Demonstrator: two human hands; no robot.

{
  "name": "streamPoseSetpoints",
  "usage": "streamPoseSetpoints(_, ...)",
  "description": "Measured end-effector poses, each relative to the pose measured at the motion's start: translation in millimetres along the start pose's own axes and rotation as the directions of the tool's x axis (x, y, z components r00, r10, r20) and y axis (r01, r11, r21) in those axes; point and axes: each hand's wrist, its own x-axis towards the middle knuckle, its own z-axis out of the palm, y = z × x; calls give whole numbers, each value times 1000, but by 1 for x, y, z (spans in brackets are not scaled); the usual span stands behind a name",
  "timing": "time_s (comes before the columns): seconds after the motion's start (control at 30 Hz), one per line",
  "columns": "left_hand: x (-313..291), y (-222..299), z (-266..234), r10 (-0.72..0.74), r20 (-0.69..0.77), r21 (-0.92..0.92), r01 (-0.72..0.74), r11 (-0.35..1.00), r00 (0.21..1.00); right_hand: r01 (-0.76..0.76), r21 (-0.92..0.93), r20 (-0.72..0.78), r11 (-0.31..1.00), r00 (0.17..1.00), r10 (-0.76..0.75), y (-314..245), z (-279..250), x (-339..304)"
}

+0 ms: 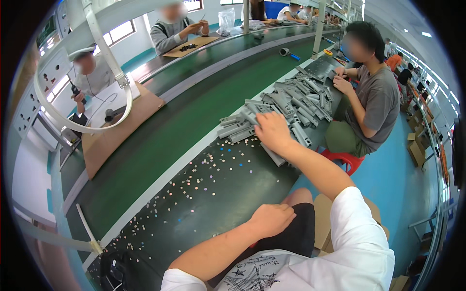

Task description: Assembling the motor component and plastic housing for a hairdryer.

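Observation:
My right hand (273,131) reaches over the near left side of a pile of long grey plastic casings (298,99). Its fingers curl down around the end of one grey casing (249,118) there; the fingertips are partly hidden. Under my right wrist another grey casing (273,154) lies at the near edge of the bench. My left hand (272,219) rests on my thigh over black shorts, its fingers laid loosely along the leg and holding nothing I can see.
Small round white, pink and blue discs (194,180) lie scattered over the dark bench. A green conveyor belt (194,114) runs beyond it. On the right, a co-worker sits on a red stool (345,160). A white ring-shaped lamp (82,127) hangs at left.

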Motion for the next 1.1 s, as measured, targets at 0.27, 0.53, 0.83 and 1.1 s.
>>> streamPoseSetpoints(0.27, 1, 3, -6, -61, 66, 37, 58, 998, 996, 134, 139, -88, 981, 989, -123, -15, 3, 4)
streamPoseSetpoints(0.53, 0, 4, -1, -36, 39, -3, 36, 999, 999, 281, 147, 145, 949, 943, -301, -86, 49, 31)
streamPoseSetpoints(0.83, -2, 3, -3, -35, 61, -13, 36, 999, 998, 137, -2, 575, 991, 810, -111, -91, 52, 65)
streamPoseSetpoints(1.1, -2, 4, -5, -70, 90, -6, 71, 997, 994, 321, 374, 10, 870, 937, -349, -150, 41, 27)
